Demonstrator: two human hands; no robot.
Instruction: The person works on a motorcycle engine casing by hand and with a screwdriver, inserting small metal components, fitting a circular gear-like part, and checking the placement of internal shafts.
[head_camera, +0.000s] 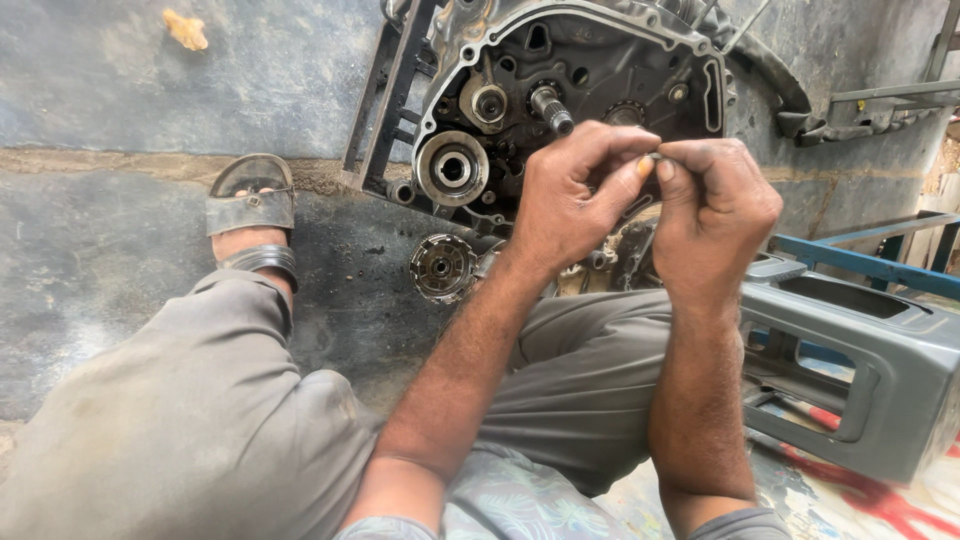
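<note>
- Floor (120, 100): dark, stained concrete, greasy, with a pale crack line running across; a small orange scrap (186, 29) lies at far upper left.
- Left side: a sandalled foot (252, 215) rests flat on the floor, the grey-trousered leg (180, 420) filling the lower left.
- Centre top: an open engine case (570, 90) stands upright on a dark metal frame (390, 90), showing a large round bearing seat (452, 168), a smaller gear boss (487, 103) and a splined shaft (551, 107) that points out toward the viewer.
- Below the case, on the floor: a loose round clutch-type part (441, 267), just left of the left forearm.
- Left hand (570, 195) and right hand (715, 215): raised in front of the case, fingertips brought together and pinching a tiny metal part (653, 158) between them. The part is mostly hidden; its shape cannot be told.
- The part sits just right of the splined shaft, apart from it.
- Right side: a grey plastic housing (880, 350) lies close beside the right forearm; blue metal bars (870, 260) behind it.
- Open floor mostly at left; right side is crowded.
</note>
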